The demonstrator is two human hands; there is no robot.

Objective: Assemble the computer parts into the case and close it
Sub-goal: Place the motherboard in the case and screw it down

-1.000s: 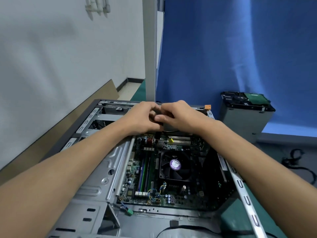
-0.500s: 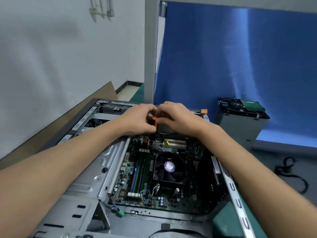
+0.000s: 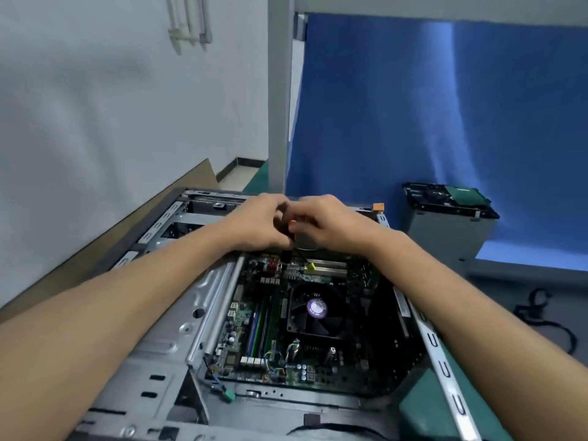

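I hold both hands together over the far end of the open computer case [image 3: 152, 361], straight beyond the CPU fan [image 3: 315, 308] from where I stand. My left hand [image 3: 257, 224] and my right hand [image 3: 331, 222] meet there with fingers curled in, and between their fingertips I pinch a small orange-tipped connector [image 3: 291, 222]. It is too small for me to tell its exact type. A black cable [image 3: 285, 254] hangs from that pinch toward the motherboard [image 3: 251, 316], its lower end just beyond the fan, beside a yellow plug [image 3: 310, 266]. I judge that I use two hands because the part is tiny: one hand steadies it while the other lines it up. Holding it above the board also keeps it off the components until it is aimed at its socket. My forearms pass to either side of the fan, so nothing leans on the blades or on the memory slots [image 3: 259, 326] just left of the fan. The case lies on its side with its panel off, which leaves the board open from above. The drive cage [image 3: 445, 230], with a hard drive on top, stands outside the case, beyond the fan and well to its right. It is not yet fitted, so I judge the case is far from ready to close.
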